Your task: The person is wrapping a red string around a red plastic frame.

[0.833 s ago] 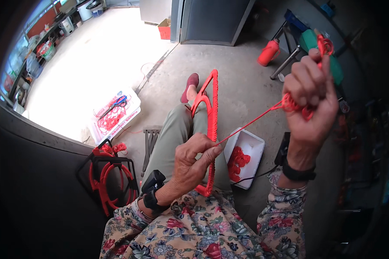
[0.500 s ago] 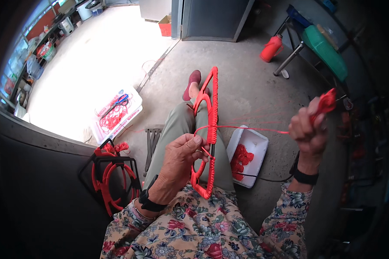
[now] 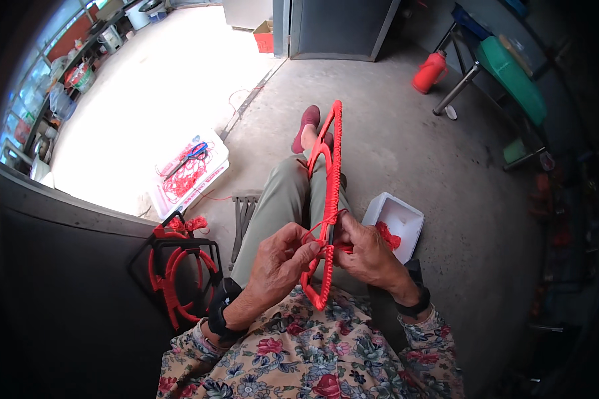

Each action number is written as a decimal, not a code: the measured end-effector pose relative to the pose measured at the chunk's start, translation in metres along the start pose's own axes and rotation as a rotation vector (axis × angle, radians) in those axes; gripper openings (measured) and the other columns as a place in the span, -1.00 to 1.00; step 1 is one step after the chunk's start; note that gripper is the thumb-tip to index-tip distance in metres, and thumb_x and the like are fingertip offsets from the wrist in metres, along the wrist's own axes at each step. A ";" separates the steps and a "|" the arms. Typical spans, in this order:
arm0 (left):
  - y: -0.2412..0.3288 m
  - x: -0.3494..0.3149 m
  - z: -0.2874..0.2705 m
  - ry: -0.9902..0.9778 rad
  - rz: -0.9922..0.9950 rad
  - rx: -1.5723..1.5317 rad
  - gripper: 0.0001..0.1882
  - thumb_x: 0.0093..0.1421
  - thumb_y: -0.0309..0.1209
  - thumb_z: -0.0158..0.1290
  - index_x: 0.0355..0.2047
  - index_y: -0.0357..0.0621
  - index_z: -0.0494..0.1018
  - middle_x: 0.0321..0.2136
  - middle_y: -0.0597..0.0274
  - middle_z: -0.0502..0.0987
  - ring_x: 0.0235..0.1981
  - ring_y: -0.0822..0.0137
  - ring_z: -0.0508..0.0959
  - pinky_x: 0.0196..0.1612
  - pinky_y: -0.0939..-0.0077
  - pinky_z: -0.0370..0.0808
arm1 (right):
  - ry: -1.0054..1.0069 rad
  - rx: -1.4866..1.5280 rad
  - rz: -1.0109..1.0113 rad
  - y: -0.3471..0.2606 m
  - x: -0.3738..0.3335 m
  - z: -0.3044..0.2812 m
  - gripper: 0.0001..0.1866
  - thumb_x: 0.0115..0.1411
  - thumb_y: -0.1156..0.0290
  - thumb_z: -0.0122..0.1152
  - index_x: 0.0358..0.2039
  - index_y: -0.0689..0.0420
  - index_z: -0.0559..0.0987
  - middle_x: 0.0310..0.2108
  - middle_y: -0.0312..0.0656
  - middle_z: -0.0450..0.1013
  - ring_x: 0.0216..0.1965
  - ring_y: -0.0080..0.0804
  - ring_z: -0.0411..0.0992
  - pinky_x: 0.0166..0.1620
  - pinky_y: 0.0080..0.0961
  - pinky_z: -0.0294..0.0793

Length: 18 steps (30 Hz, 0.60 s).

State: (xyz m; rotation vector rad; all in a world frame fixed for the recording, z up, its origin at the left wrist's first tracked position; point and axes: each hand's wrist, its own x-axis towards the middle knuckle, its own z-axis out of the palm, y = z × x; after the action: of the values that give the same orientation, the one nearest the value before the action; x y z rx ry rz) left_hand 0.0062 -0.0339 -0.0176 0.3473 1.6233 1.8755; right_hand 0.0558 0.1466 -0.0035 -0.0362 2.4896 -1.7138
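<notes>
A frame wound in red cord (image 3: pixel 335 169) stands edge-on above my lap, with a short bare dark stretch between two wrapped lengths. My left hand (image 3: pixel 277 263) is closed at its left side, thumb and fingertips pinching the red cord (image 3: pixel 309 236) by that bare stretch. Across from it, my right hand (image 3: pixel 373 256) is closed against the frame's right side, its fingertips partly hidden behind the frame. Some red of the cord bundle shows under its fingers; most of the bundle is hidden.
On the right of my legs a white foam box (image 3: pixel 411 223) holds red cord. A white tray (image 3: pixel 221 169) with cord scraps and blue-handled scissors (image 3: pixel 194 153) lies to the left. Beside me lean dark frames with red-wrapped rings (image 3: pixel 154 269). A red thermos (image 3: pixel 430 73) stands by a table.
My right hand has come in from far right to the frame, bringing the cord bundle. The stretched cord is no longer taut across the right. My left hand stays at the frame.
</notes>
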 end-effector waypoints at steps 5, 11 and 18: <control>0.003 -0.002 -0.008 0.014 0.000 -0.081 -0.86 0.23 -0.45 0.07 -0.39 -0.28 0.39 -0.54 0.34 0.48 -0.53 0.63 0.42 -0.48 0.72 0.38 | 0.071 0.016 -0.041 -0.010 -0.008 -0.001 -0.70 0.09 0.59 0.20 -0.17 0.28 0.36 -0.31 -0.05 0.46 -0.23 -0.19 0.53 -0.24 -0.38 0.49; 0.032 -0.007 0.000 0.104 0.171 -0.075 -0.89 0.18 -0.49 0.12 -0.41 -0.27 0.42 -0.54 0.37 0.48 -0.50 0.63 0.41 -0.43 0.74 0.36 | 0.286 -0.367 -0.427 -0.043 -0.003 -0.022 -0.81 0.00 0.54 0.30 -0.34 0.21 0.53 -0.35 -0.21 0.40 -0.23 -0.30 0.40 -0.21 -0.40 0.41; 0.034 -0.001 0.002 0.052 0.475 -0.035 -0.86 0.20 -0.43 0.11 -0.36 -0.25 0.44 -0.32 0.29 0.45 -0.34 0.59 0.42 -0.25 0.67 0.37 | 0.130 0.096 -0.398 -0.043 -0.012 -0.028 -0.82 0.20 0.45 0.16 -0.19 0.19 0.51 -0.18 -0.23 0.35 -0.17 -0.41 0.37 -0.12 -0.46 0.38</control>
State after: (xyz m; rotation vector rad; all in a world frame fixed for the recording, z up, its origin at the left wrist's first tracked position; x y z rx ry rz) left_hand -0.0015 -0.0346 0.0156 0.7257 1.6414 2.2709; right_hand 0.0623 0.1585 0.0474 -0.4552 2.6243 -2.0391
